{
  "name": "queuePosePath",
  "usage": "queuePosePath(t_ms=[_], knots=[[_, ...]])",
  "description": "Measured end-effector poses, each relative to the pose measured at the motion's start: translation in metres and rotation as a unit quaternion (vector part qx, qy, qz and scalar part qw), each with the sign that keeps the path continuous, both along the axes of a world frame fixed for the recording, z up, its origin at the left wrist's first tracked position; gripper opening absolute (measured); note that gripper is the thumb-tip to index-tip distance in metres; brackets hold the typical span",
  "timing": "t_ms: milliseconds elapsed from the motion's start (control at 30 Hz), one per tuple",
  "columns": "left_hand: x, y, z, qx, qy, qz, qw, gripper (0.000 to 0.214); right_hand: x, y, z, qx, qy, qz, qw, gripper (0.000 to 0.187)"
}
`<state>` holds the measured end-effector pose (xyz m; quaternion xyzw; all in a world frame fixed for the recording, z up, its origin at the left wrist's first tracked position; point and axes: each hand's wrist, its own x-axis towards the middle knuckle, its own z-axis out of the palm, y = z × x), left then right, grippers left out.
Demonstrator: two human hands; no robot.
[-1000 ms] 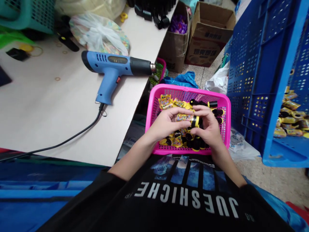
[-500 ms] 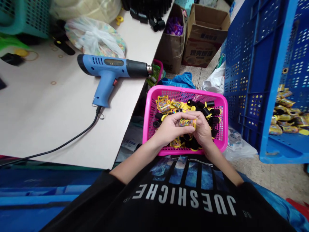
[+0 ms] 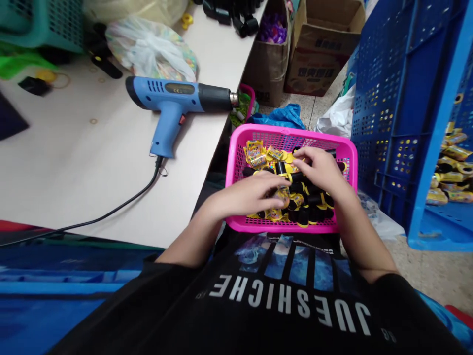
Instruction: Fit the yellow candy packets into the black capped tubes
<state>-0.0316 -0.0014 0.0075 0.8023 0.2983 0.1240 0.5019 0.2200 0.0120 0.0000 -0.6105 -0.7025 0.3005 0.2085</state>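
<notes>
Loosely, the left hand (image 3: 244, 197) and right hand (image 3: 323, 170) are laid on packets (image 3: 301, 199) inside the basket (image 3: 288, 129), the fingers (image 3: 308, 154) slightly spread, no pinch shown. Packets could be knocked over the rim by a careless sweep.

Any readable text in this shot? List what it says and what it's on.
"JUESHICHE" on the black T-shirt, upside down in this view. The label plate on the blue heat gun is too small to read. Print on the cardboard box is blurred. The yellow packets in the pink basket are too small to read.
</notes>
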Motion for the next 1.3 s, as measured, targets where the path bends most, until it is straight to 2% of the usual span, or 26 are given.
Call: queuePosePath(t_ms=[33, 100, 233, 367, 467, 567, 667, 733, 833, 900, 1067, 1233, 1300], knots=[[0.001, -0.001, 0.0, 0.008, 0.024, -0.031, 0.999, 0.04, -0.01, 0.007, 0.0, -0.01, -0.044, 0.029, 0.999, 0.017], [0.002, 0.001, -0.001, 0.016, 0.037, -0.036, 0.999, 0.039, -0.028, 0.021, 0.001, -0.025, -0.117, 0.059, 0.991, 0.021], [-0.01, 0.01, 0.0, 0.052, 0.055, 0.052, 0.996, 0.034, -0.041, 0.035, 0.0, -0.062, -0.214, 0.109, 0.969, 0.022], [-0.025, 0.016, -0.003, 0.08, 0.049, 0.124, 0.988, 0.032, -0.036, 0.026, -0.018, -0.109, -0.197, 0.211, 0.951, 0.016], [-0.026, 0.015, -0.008, 0.077, 0.021, 0.145, 0.986, 0.028, -0.03, 0.016, -0.032, -0.076, -0.152, 0.24, 0.956, 0.011], [-0.015, 0.013, -0.012, 0.076, -0.02, 0.194, 0.978, 0.025, -0.023, 0.013, -0.024, -0.05, -0.087, 0.209, 0.973, 0.012], [0.005, 0.01, -0.013, 0.025, -0.113, 0.263, 0.958, 0.032, -0.018, 0.013, 0.002, -0.06, 0.018, 0.168, 0.984, 0.012], [0.017, 0.009, -0.012, -0.036, -0.185, 0.302, 0.935, 0.038, -0.018, 0.011, 0.019, -0.053, 0.111, 0.152, 0.981, 0.01], [0.029, 0.008, -0.008, -0.088, -0.249, 0.358, 0.895, 0.034, -0.023, 0.008, 0.03, -0.031, 0.234, 0.118, 0.965, 0.024], [0.033, 0.007, -0.006, -0.108, -0.266, 0.375, 0.881, 0.036, -0.027, 0.006, 0.028, -0.013, 0.268, 0.086, 0.96, 0.031], [0.035, 0.007, -0.009, -0.155, -0.268, 0.379, 0.872, 0.029, -0.034, 0.001, 0.013, 0.043, 0.259, 0.034, 0.964, 0.028], [0.021, 0.013, -0.011, -0.096, -0.24, 0.44, 0.86, 0.018, -0.041, -0.017, -0.006, -0.025, 0.265, -0.003, 0.964, 0.034], [0.013, 0.017, -0.012, -0.084, -0.252, 0.458, 0.849, 0.023, -0.037, -0.022, -0.014, -0.032, 0.21, 0.018, 0.977, 0.032]])
